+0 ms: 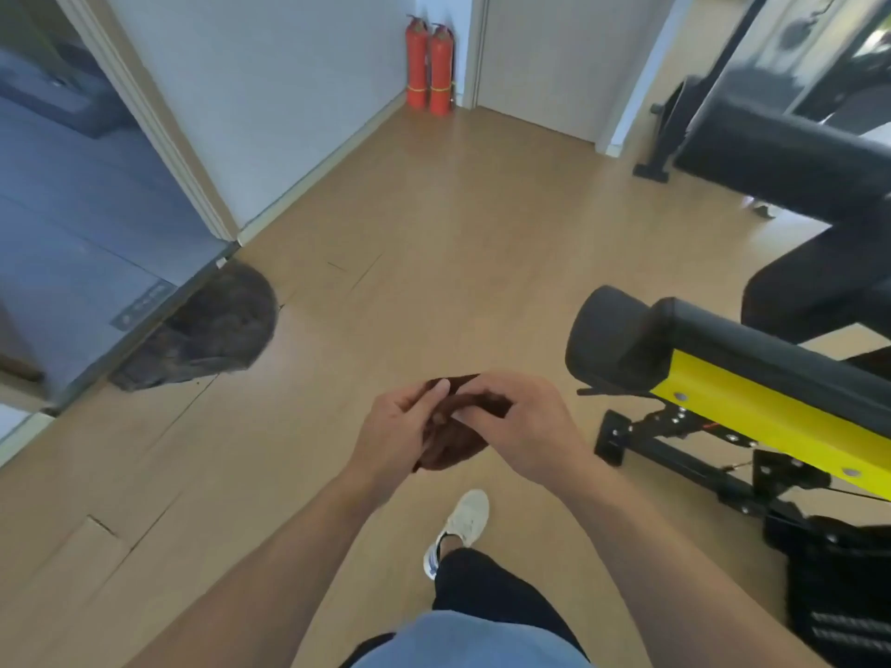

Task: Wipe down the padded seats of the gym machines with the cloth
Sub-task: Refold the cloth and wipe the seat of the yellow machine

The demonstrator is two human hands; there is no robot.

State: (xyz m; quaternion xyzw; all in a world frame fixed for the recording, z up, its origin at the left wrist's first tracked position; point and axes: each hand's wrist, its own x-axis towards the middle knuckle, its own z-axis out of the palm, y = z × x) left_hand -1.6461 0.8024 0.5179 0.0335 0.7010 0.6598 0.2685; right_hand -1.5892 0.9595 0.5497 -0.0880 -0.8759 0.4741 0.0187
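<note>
A small dark brown cloth (458, 438) is bunched between both hands in front of me, above the wooden floor. My left hand (405, 431) grips its left side with thumb and fingers. My right hand (523, 426) pinches its upper right part. To the right stands a gym machine with a black padded seat (627, 339) on a yellow frame (771, 412). A second black padded roller (790, 161) lies higher at the right edge. Both hands are left of the pads and apart from them.
Two red fire extinguishers (430, 67) stand in the far corner. A dark doormat (217, 330) lies by a doorway at the left. The machine's black base and bolts (675, 441) sit on the floor at right. My foot in a white shoe (463, 523) is below my hands.
</note>
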